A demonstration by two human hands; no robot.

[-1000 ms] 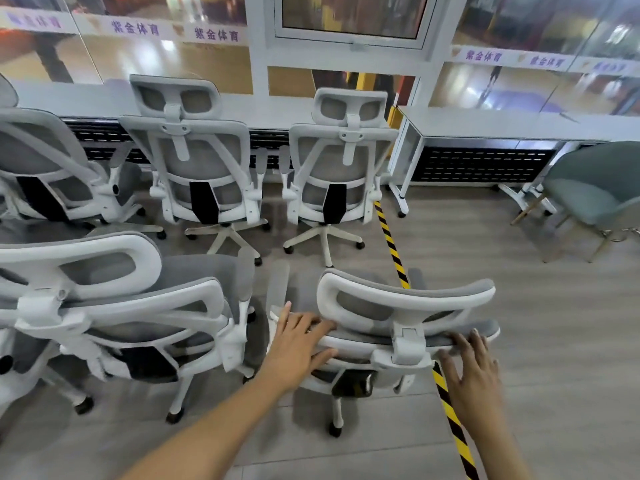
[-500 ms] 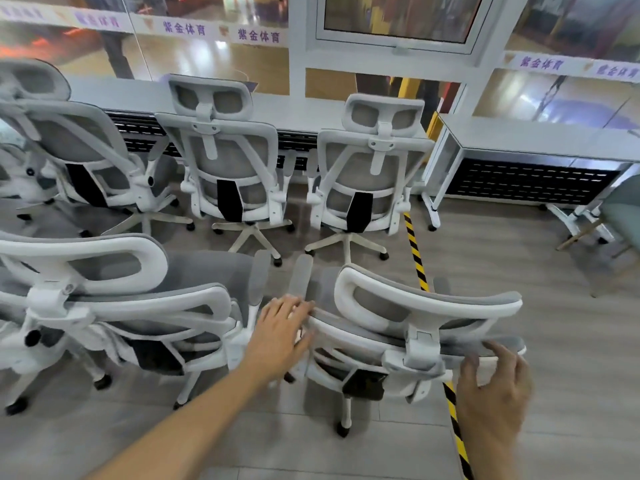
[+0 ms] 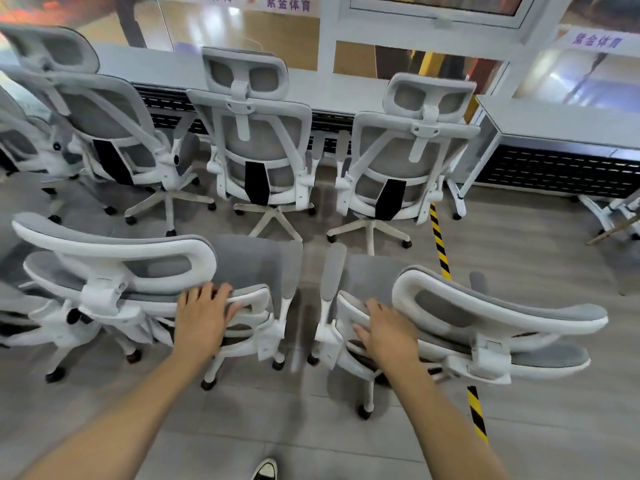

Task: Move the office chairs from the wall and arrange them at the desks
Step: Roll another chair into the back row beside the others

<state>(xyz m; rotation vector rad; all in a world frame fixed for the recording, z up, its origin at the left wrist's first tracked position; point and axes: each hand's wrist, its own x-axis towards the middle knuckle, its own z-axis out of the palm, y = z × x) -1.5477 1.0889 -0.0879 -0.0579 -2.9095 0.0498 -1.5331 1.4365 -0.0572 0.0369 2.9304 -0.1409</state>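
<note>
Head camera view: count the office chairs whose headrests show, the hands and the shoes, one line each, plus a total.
Office chairs with headrest showing: 5
Hands: 2, left hand and right hand
Shoe: 1
Total: 8

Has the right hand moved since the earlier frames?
Yes, leftward. The right hand was by the floor tape at the right chair's far end; now it rests on that chair's left end, left of the tape.
</note>
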